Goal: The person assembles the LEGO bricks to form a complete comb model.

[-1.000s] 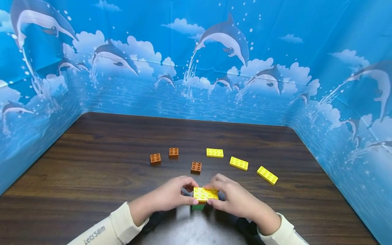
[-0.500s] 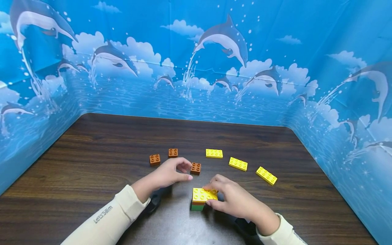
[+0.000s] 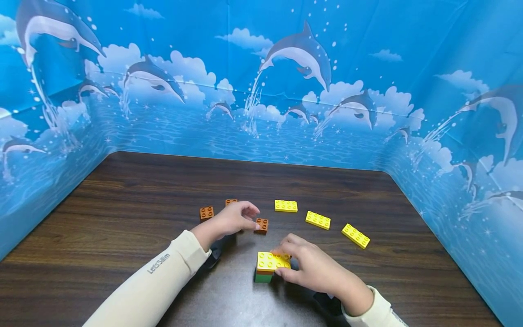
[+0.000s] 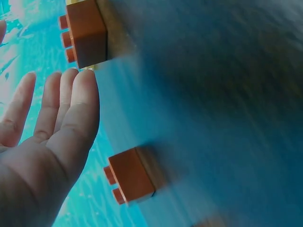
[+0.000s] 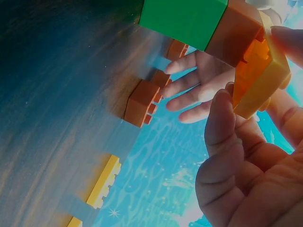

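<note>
In the head view my left hand (image 3: 230,219) reaches over the table with its thumb right at the nearest brown brick (image 3: 262,225). The left wrist view has its fingers (image 4: 80,106) extended, their tips just short of a brown brick (image 4: 87,35). My right hand (image 3: 312,263) pinches the right end of a yellow brick (image 3: 266,261) between thumb and fingers. That yellow brick tops a small stack, jutting out past a brown brick (image 5: 235,32) and a green brick (image 5: 182,19) beneath it. Its hollow underside shows in the right wrist view.
Two more brown bricks, one (image 3: 206,212) at the left and one (image 3: 231,201) partly behind my left hand, stand on the dark wood table (image 3: 135,218). Farther right lie three yellow bricks (image 3: 286,205). A blue dolphin curtain (image 3: 196,127) encloses the table's back and sides.
My left hand has left the stack and moved forward and left to the nearest brown brick. My right hand keeps its hold on the yellow brick.
</note>
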Tool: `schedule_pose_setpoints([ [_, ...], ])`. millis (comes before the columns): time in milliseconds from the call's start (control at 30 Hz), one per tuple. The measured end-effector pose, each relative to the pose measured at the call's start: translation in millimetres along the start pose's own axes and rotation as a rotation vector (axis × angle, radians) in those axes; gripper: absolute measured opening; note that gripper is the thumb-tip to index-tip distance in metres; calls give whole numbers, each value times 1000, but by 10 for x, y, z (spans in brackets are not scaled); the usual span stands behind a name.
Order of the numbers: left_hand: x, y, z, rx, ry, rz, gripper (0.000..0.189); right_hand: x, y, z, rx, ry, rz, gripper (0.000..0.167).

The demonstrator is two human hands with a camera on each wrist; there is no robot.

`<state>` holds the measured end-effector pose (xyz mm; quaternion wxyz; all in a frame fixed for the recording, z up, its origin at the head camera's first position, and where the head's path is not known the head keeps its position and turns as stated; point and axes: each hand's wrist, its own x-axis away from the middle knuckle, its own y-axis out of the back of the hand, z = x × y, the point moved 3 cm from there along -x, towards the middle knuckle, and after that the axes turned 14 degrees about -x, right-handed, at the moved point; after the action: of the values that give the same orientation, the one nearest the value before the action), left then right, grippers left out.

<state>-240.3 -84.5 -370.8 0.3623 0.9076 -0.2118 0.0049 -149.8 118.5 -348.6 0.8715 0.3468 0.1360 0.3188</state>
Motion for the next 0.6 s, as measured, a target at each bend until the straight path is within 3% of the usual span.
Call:
schedule_pose_setpoints([
  [267,-149,-89,10,-52,59,-7,41,-4,-2,-4,5,6,3,34],
  [600,-221,-122,-11,-92,66,8,44,-7,5,-3,9,-15,3,33],
])
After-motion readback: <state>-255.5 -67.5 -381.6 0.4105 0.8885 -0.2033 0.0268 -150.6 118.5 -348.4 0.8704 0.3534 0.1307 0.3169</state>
